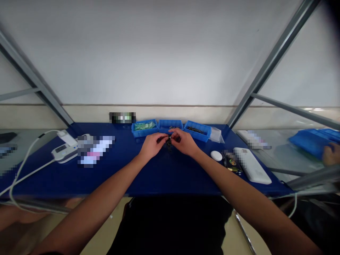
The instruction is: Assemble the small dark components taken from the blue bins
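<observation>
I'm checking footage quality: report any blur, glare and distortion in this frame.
Head view: wide-angle distortion bows the metal frame bars; several patches on the blue table are pixelated; glare streaks show on the glass at right; the small dark part between the left hand and right hand is too soft to identify.

Three trays [170,124] behind hands [168,143], on table [159,177].
</observation>
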The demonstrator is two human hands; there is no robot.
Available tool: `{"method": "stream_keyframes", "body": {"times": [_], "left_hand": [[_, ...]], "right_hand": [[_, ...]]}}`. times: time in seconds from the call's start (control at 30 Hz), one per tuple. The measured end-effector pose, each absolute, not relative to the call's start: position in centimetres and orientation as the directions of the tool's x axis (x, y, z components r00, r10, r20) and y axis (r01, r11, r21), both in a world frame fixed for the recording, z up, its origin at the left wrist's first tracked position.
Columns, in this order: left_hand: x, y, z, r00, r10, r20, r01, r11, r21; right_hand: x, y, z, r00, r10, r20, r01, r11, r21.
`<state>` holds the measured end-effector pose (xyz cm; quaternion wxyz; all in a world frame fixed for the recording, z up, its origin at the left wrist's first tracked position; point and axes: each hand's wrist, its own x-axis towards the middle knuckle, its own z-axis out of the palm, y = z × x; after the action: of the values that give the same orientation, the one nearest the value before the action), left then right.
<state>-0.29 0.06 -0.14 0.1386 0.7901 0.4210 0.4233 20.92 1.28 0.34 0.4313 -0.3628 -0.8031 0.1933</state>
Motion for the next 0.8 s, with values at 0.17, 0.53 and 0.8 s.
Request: {"method": "stream_keyframes", "body": {"times": [0.17, 0.53, 0.8], "left_hand": [[-0.2, -0.6, 0.5, 0.302, 0.816, 0.493, 0.591, -0.566, 0.575], [-0.4, 0.2, -0.6, 0.321, 0.816, 0.480, 0.485, -0.577, 0.657], [-0.4, 0.3, -0.4, 0.311, 0.787, 0.532, 0.533, -0.608, 0.588]], "right_hand": [[20.9, 1.1, 0.6, -0.360, 0.716, 0.598, 0.466, 0.693, -0.550], [20.9, 1.3, 0.2, -0.443, 0.696, 0.564, 0.417, 0.718, -0.558], [20.9, 0.9, 0.6, -0.349, 0.766, 0.540, 0.475, 0.641, -0.603]]}}
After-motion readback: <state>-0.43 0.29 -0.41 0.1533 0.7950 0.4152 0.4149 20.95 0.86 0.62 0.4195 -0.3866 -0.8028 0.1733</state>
